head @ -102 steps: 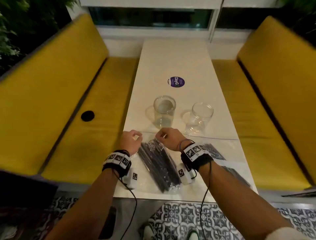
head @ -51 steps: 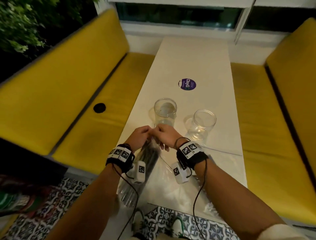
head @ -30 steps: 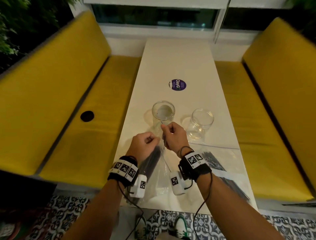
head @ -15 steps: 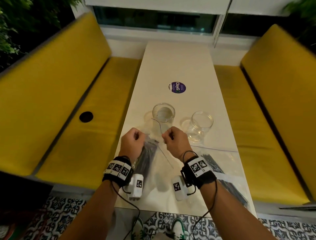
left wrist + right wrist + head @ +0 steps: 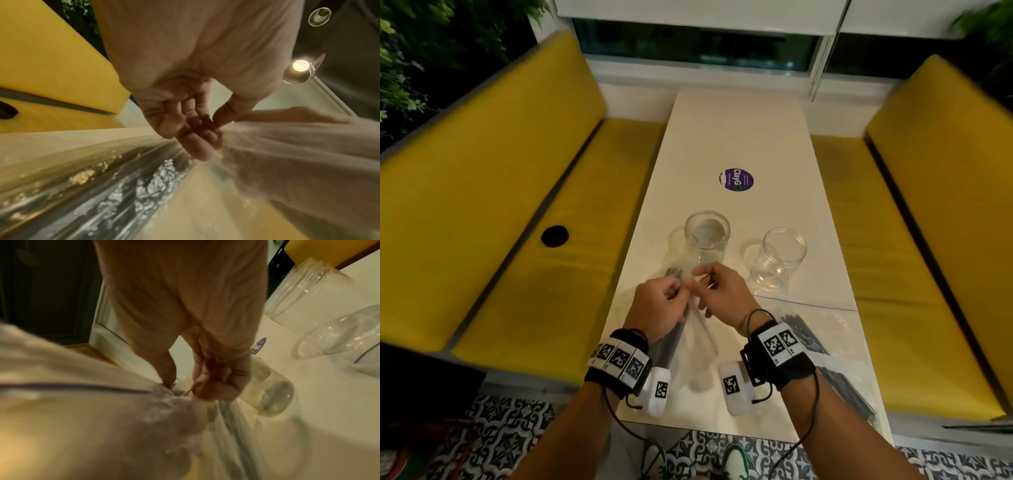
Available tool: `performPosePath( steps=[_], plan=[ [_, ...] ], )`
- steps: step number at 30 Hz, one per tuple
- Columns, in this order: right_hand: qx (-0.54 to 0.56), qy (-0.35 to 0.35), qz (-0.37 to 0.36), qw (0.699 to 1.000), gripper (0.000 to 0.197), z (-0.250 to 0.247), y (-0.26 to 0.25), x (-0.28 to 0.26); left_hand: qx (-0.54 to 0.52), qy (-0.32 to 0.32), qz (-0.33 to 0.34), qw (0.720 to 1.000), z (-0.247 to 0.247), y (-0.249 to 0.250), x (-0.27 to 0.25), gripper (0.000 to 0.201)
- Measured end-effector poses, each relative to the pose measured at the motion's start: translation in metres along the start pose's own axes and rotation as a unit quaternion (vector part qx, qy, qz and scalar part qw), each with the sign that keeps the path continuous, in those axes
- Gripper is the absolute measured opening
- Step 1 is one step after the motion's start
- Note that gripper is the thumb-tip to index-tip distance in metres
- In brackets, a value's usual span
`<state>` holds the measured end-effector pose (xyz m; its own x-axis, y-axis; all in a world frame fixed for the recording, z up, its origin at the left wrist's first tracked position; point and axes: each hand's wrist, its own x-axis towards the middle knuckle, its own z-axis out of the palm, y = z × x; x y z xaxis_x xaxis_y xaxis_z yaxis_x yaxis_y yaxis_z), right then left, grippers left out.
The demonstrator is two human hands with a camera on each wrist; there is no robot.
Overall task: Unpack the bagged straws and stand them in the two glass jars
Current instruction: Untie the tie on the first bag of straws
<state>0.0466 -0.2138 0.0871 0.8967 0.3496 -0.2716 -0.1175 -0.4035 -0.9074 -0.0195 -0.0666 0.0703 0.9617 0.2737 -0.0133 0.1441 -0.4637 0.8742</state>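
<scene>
A clear plastic bag [image 5: 700, 346] of black straws [image 5: 669, 346] hangs between my hands above the table's near half. My left hand [image 5: 680, 292] pinches the bag's top edge with thumb and fingers, and the straws [image 5: 123, 194] run down under that wrist. My right hand [image 5: 702, 275] pinches the same top edge right beside it; in the right wrist view its fingers [image 5: 213, 386] are curled on the plastic. Two glass jars stand upright just beyond: the left jar [image 5: 707, 236] straight ahead of my hands, the right jar [image 5: 779, 260] apart to the right.
A second bag of black straws [image 5: 822, 353] lies flat on the white table [image 5: 739, 137] at the near right. A purple round sticker [image 5: 737, 179] is on the table past the jars. Yellow benches [image 5: 500, 205] flank the table on both sides.
My hands, held apart on the bag's mouth half a second ago, have come together at its top edge. The bag is off the table, where it lay 3.4 s ago.
</scene>
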Motion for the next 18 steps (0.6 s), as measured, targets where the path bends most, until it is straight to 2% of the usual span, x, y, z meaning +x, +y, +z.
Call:
performPosePath(
  steps=[2, 4, 6, 8, 11, 13, 16, 18],
  plan=[
    [-0.027, -0.025, 0.025, 0.999, 0.022, 0.000, -0.002, -0.003, -0.003, 0.029, 0.019, 0.999, -0.002, -0.003, -0.001, 0.025],
    [-0.037, -0.037, 0.031, 0.998, 0.007, 0.000, -0.002, -0.007, -0.003, 0.048, 0.005, 0.999, -0.003, -0.004, -0.002, 0.024],
    [-0.051, -0.024, 0.033, 0.998, 0.011, -0.002, -0.001, -0.010, -0.018, 0.069, -0.043, 0.997, -0.005, -0.007, 0.000, 0.026],
    [-0.019, 0.002, 0.047, 0.999, 0.014, -0.005, -0.004, -0.009, -0.048, 0.079, -0.072, 0.993, -0.010, -0.008, 0.001, 0.025],
    [0.048, -0.037, 0.076, 0.995, 0.032, -0.003, -0.015, -0.010, -0.035, 0.063, -0.022, 0.997, -0.012, -0.006, -0.002, 0.016],
    [0.008, -0.052, 0.052, 0.997, 0.044, 0.003, -0.021, -0.010, -0.051, 0.049, 0.003, 0.997, -0.010, -0.006, -0.006, 0.010],
    [-0.050, -0.019, -0.011, 0.999, 0.026, 0.010, -0.021, -0.010, -0.125, 0.026, -0.026, 0.991, -0.012, -0.010, -0.005, 0.012],
    [-0.051, 0.005, -0.015, 0.999, 0.020, 0.010, -0.016, -0.010, -0.169, 0.024, -0.054, 0.984, -0.014, -0.011, -0.007, 0.013]
  ],
)
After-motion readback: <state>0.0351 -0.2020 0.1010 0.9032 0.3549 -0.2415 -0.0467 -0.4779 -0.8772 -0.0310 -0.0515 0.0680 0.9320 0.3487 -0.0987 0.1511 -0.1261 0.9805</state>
